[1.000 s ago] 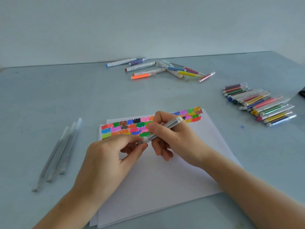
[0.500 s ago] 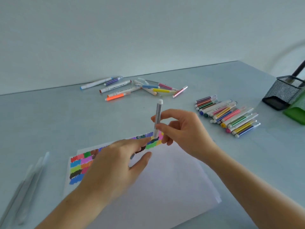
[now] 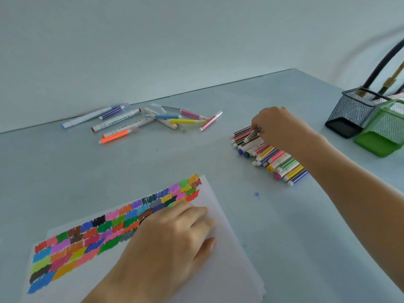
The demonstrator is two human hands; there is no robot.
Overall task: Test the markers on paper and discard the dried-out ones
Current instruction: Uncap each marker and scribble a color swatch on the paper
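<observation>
At far right of the surface (image 3: 196,154), right hand (image 3: 277,127) is pinching a grey marker (image 3: 253,133) over the sorted row (image 3: 271,158). Left hand (image 3: 166,243) is lying flat on paper (image 3: 227,270). Risk: setting it down could be nudging neighbours, mixing the piles.

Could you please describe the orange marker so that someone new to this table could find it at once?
Look at the loose scatter of markers near the table's far edge, by the wall. The orange marker lies at that scatter's near left corner. It alone there is bright orange; its neighbours are mostly white-barrelled.
</observation>
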